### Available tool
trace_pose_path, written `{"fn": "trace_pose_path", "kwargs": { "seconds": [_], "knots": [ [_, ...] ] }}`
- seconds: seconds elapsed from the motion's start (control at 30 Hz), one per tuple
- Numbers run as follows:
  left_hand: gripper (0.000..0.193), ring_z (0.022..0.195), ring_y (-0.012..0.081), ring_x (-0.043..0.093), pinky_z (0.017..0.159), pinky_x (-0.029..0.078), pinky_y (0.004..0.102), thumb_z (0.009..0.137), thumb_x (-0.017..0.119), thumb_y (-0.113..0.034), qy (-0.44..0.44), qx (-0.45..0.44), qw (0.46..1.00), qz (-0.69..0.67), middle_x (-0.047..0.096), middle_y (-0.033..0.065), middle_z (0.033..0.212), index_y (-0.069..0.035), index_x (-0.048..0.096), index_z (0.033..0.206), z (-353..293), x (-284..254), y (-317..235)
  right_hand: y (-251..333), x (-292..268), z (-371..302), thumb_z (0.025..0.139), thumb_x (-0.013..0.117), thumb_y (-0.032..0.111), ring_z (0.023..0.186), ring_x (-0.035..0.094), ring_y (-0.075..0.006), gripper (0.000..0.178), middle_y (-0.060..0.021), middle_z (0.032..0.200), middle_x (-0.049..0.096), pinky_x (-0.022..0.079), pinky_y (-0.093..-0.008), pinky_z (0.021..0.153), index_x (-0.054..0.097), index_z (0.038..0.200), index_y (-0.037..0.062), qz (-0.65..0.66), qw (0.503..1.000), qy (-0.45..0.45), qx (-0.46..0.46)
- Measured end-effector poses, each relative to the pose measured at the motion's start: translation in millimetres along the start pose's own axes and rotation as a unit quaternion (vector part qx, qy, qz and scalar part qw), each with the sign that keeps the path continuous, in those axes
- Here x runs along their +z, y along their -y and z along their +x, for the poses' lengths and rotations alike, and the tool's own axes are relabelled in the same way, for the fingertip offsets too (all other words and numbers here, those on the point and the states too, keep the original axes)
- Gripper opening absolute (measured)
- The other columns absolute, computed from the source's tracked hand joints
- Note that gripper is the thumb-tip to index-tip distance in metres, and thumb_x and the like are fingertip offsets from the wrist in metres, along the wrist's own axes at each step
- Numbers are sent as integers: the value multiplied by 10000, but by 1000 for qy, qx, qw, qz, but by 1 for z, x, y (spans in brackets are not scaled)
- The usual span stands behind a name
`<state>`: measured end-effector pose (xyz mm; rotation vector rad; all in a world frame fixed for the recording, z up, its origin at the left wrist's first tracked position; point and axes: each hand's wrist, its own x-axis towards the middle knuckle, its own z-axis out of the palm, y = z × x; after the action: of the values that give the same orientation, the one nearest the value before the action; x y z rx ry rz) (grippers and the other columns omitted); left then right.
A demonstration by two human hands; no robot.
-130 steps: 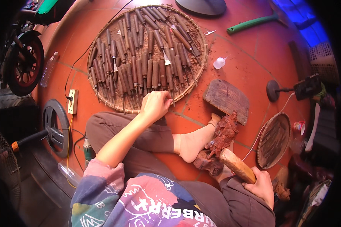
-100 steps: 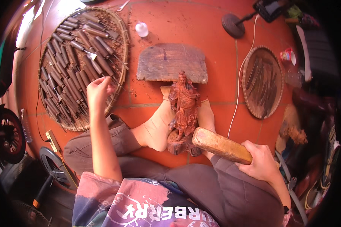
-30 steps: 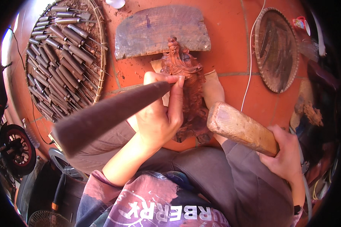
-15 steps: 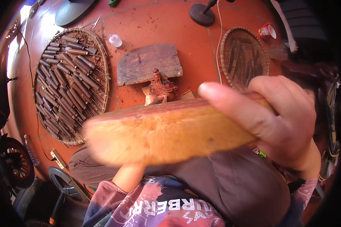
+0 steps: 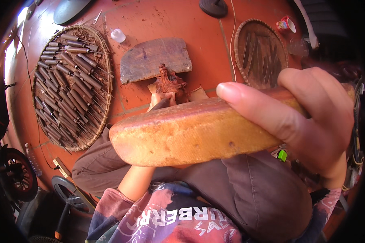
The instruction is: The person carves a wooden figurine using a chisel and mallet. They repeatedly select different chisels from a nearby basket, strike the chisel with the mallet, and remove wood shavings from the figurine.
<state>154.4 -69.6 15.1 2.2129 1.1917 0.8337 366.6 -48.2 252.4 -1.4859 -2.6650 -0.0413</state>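
Note:
My right hand [image 5: 312,115] is closed round a thick wooden mallet [image 5: 186,137], its thumb stretched along the upper side. The mallet has a worn yellow-brown face and a rounded left end, and it fills the middle of the view, close to me. Beyond it sits a carved reddish-brown wooden figurine [image 5: 170,81], with a bearded head and folded robes. At the figurine's near left side my left hand [image 5: 161,98] shows only its fingers, bent round a dark tool handle [image 5: 164,104]. The mallet hides the rest of that hand and most of the tool.
A worn wooden board [image 5: 156,58] lies behind the figurine on the red tiled floor. To the left, a round woven tray [image 5: 109,81] holds many wooden-handled carving tools. A smaller tray [image 5: 286,52] with dark blades lies right, near a red-and-white cup [image 5: 286,25]. A white bottle [image 5: 117,35] stands behind.
The mallet has moved right with my right hand, and its blurred left end is now sharp. My left hand stays by the figurine. The whole view has shifted slightly.

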Motion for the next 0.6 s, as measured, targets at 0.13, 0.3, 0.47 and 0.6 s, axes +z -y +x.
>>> {"fn": "trace_pose_path", "kwargs": {
  "seconds": [0.13,0.3,0.47,0.6],
  "knots": [
    [197,848,311,607,723,477,395,900,642,-93,6,4,1000,-19,586,156,975,-1,586,1065,4,5,0,-9,-5,-5,666,725,136,643,561,-186,490,-54,821,569,441,-278,573,703,1153,87,52,996,63,36],
    [207,863,320,606,739,475,405,900,642,-103,16,7,1000,-10,589,161,989,-4,588,1074,5,-1,16,-33,11,-22,744,698,48,735,633,-208,580,-116,884,641,485,-296,655,562,1302,-32,132,982,91,103],
    [218,878,329,604,754,474,415,899,641,-114,28,15,999,-29,592,166,1002,-6,591,1082,6,5,26,-42,25,-28,771,691,25,941,647,-246,595,-162,1063,646,497,-320,818,526,1338,-47,171,968,95,158],
    [227,890,337,603,766,472,423,899,641,-122,36,17,999,-34,595,170,1013,-8,593,1089,5,4,32,-43,35,-42,839,684,132,1172,577,-270,630,-187,1274,577,438,-343,1007,458,1393,-66,343,895,59,279]
  ]
}}
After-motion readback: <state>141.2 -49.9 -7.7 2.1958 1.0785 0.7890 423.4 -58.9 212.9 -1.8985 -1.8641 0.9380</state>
